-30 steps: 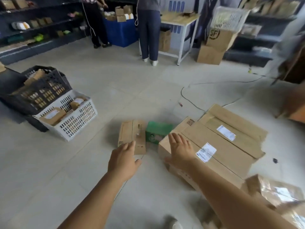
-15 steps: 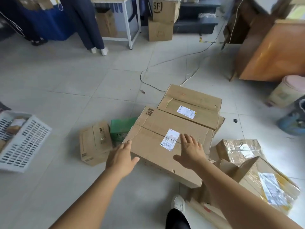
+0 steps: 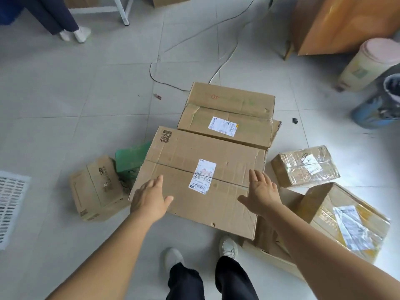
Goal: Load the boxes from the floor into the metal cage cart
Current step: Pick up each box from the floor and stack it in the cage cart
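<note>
On pale grey floor tiles (image 3: 65,100): large flat box (image 3: 201,180) lies centre, second box (image 3: 229,113) just behind it, taped boxes to its right. Left hand (image 3: 149,199) and right hand (image 3: 262,192), fingers straight and spread, over the large box's near corners, gripping nothing; contact unclear. White basket (image 3: 10,204) cut off at left edge. Green box (image 3: 129,158) half hidden. Cables (image 3: 216,70) trail across tiles.
</note>
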The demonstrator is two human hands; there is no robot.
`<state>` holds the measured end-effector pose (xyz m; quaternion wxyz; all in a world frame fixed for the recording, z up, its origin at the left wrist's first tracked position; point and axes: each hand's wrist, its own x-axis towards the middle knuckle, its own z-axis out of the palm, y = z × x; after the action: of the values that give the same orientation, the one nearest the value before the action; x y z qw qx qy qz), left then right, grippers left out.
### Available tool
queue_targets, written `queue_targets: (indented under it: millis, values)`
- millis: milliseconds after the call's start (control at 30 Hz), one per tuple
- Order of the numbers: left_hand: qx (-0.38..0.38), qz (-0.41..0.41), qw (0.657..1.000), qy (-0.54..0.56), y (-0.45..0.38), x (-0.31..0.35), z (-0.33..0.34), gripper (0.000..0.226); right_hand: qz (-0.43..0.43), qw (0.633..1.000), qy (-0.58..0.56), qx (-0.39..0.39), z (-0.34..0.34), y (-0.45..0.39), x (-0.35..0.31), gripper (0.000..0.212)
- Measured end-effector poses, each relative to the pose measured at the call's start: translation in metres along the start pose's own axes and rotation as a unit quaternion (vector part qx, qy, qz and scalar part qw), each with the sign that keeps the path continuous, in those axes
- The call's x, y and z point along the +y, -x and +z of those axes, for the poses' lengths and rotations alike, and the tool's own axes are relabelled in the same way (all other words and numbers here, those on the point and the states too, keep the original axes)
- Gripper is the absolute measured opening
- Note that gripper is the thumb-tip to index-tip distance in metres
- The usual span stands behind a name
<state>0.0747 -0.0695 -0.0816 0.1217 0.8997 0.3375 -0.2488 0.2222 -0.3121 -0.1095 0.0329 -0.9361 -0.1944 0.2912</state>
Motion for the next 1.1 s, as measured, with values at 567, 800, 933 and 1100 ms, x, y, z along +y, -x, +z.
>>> queue_targets:
  millis: [567, 800, 933, 1100]
  values:
    - [-0.037, 0.046, 0.998, -0.031, -0.193, -0.062, 0.039, 0.079, 0.2, 0.976, -0.082, -0.01, 0.097, -0.089, -0.008, 0.093]
    - [-0.045, -0.017, 0.999, 0.021, -0.234, -0.08, 0.071, 0.097, 0.266, 0.952, -0.151, 0.029, 0.131, -0.114, 0.013, 0.102]
    - [-0.047, -0.045, 0.993, 0.101, -0.243, -0.092, 0.082, 0.114, 0.294, 0.926, -0.232, 0.047, 0.144, -0.12, 0.026, 0.125]
    - [-0.053, -0.073, 0.978, 0.188, -0.246, -0.101, 0.091, 0.124, 0.326, 0.879, -0.344, 0.052, 0.156, -0.116, 0.039, 0.122]
